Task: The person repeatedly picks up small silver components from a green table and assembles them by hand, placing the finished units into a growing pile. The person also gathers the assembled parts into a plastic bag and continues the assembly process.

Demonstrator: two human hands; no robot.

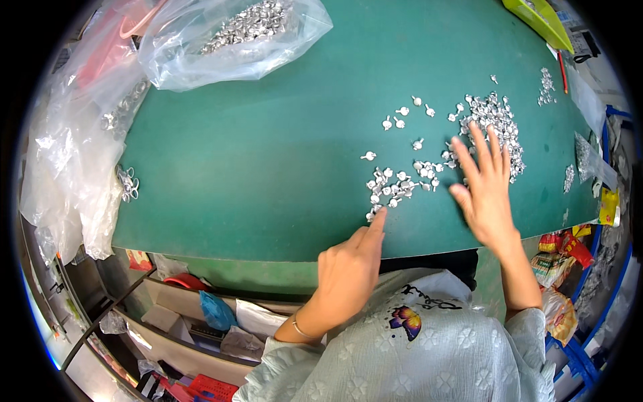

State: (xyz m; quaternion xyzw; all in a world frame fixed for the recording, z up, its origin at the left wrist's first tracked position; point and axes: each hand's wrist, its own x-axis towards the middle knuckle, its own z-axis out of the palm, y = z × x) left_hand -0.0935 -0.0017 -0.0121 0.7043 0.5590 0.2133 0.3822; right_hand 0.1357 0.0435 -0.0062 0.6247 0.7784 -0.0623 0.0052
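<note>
Small silver metal pieces lie scattered over the green table top, with a denser heap further right. My left hand is at the near table edge, index finger stretched out and touching the nearest pieces, other fingers curled, holding nothing. My right hand lies flat with fingers spread over the edge of the heap, palm down, gripping nothing.
A clear plastic bag of the same silver pieces lies at the far left. More crumpled clear bags hang off the left edge. A yellow-green tray sits far right. Shelves with clutter are below the table.
</note>
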